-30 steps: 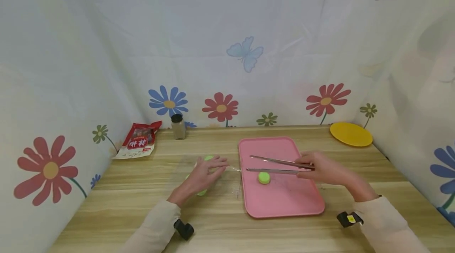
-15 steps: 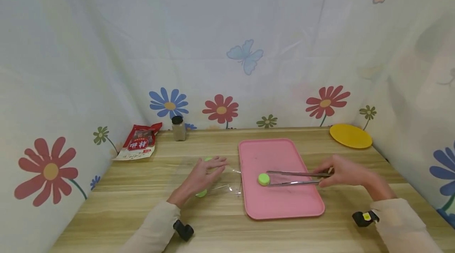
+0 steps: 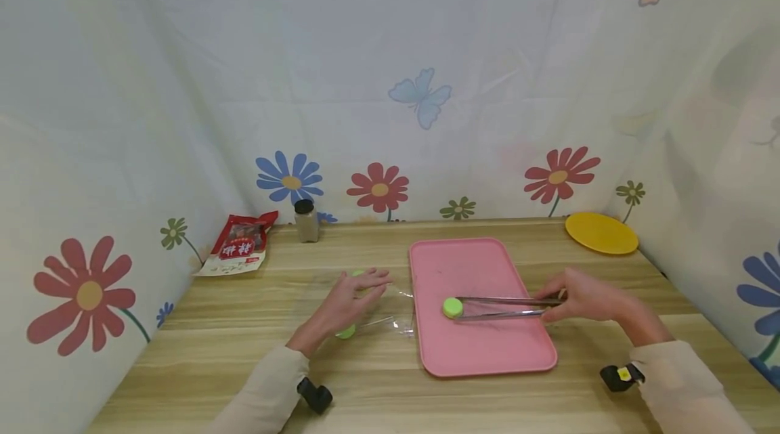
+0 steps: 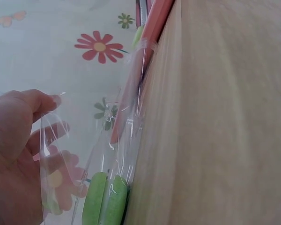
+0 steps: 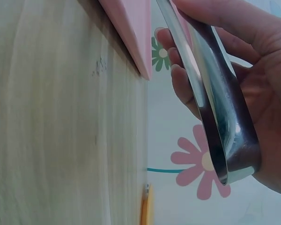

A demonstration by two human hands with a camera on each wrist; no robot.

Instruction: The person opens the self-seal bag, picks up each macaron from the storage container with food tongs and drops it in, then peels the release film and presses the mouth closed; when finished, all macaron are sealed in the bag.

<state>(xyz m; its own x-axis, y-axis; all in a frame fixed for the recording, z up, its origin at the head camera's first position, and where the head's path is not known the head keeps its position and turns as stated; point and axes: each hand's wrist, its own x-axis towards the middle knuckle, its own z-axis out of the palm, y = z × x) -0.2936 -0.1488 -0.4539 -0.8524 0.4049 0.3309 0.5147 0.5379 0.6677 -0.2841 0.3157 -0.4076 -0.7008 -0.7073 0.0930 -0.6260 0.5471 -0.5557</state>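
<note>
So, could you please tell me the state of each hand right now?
Left hand: at the clear plastic; whether it grips it cannot be told.
Right hand: closed, holding the metal tongs.

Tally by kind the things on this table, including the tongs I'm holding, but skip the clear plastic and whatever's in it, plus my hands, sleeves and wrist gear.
Pink tray: 1
Green round piece: 1
Tongs: 1
Yellow plate: 1
Red packet: 1
Black-lidded jar: 1
Total: 6
</note>
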